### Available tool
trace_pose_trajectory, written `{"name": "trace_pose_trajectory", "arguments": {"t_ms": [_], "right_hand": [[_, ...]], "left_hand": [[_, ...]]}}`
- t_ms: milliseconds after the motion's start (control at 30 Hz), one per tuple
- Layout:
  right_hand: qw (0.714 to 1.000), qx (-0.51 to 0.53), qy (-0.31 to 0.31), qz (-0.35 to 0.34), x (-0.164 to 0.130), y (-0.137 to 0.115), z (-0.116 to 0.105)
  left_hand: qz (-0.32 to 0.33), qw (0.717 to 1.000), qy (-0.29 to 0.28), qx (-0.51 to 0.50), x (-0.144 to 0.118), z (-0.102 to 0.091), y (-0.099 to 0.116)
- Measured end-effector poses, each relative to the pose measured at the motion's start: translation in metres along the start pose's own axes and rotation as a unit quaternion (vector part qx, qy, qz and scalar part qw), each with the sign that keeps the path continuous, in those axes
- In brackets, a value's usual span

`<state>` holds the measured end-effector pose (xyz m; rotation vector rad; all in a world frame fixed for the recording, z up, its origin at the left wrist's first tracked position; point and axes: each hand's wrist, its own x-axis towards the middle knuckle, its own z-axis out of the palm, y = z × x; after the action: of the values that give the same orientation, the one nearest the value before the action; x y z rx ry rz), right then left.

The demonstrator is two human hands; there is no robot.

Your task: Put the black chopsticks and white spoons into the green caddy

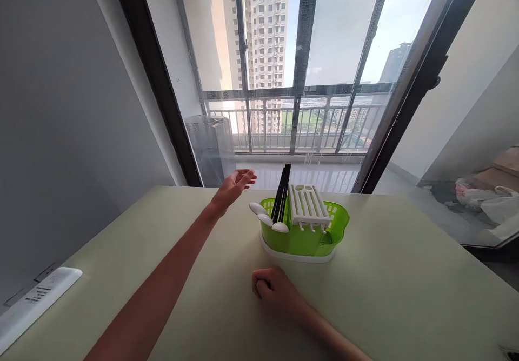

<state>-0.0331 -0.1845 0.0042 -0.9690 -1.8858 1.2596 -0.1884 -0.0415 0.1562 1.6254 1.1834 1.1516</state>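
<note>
A green plastic cutlery basket (300,240) stands on the table with a white tray (298,256) under it. Black chopsticks (281,196) lean upright inside its left part. Three white spoons (265,219) have their bowls over the left rim. Across the basket's top sits a tilted white slotted rack (308,205) with small hooks along its front edge. My left hand (235,187) hovers left of the chopsticks, open, fingers stretched toward the basket and touching nothing. In front of the basket, my right hand (275,291) rests on the table in a loose fist, with nothing visible in it.
The pale table (385,285) reaches toward a glass sliding door. A white power strip (44,296) lies at the left edge. Beyond the glass are a balcony railing (316,123) and a grey box-shaped appliance (211,147). Bags (497,207) lie on the floor at right.
</note>
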Motion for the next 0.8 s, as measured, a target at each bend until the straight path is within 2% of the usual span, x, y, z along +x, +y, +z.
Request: {"name": "trace_pose_trajectory", "arguments": {"t_ms": [133,300,533,800], "right_hand": [[1.0,0.005,0.003,0.01,0.002,0.001,-0.001],[1.0,0.005,0.008,0.018,0.001,0.0,-0.001],[1.0,0.0,0.011,0.015,0.003,0.007,0.001],[0.999,0.012,0.021,0.022,0.004,0.004,-0.002]], "left_hand": [[-0.008,0.991,-0.129,0.038,0.02,0.021,0.01],[-0.007,0.98,-0.198,0.028,0.038,0.049,0.012],[0.007,0.979,-0.202,-0.002,0.055,0.062,0.002],[0.052,0.984,-0.169,-0.027,0.044,0.062,0.001]]}}
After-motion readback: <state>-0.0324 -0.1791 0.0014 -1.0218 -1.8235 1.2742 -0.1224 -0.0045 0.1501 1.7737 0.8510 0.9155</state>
